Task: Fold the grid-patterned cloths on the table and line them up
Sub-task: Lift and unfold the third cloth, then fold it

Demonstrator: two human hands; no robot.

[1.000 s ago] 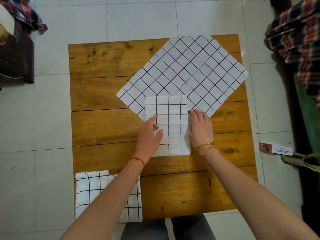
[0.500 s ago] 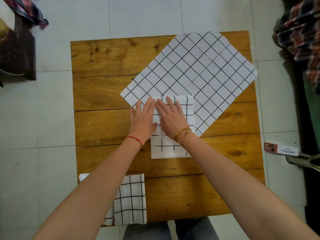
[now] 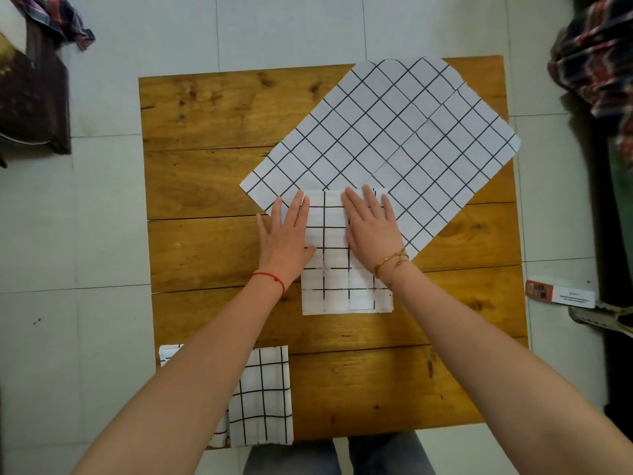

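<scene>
Folded cloth (image 3: 346,269): white, black grid, neat rectangle at table (image 3: 205,186) centre, far edge overlapping open cloth (image 3: 387,145).
Left hand (image 3: 284,234): flat, fingers spread, pressing its left edge.
Right hand (image 3: 371,228): flat, pressing its right side.
Stack (image 3: 263,395): folded, near-left corner.

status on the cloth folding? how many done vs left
Done: folded cloths sit at the near left corner of the table; the arm hides how many. In hand: a folded cloth at mid-table, with the left hand and right hand pressing it flat, fingers straight. Left: the large unfolded cloth lying diagonally at the far right, then lining the center one up with the rest.
</scene>
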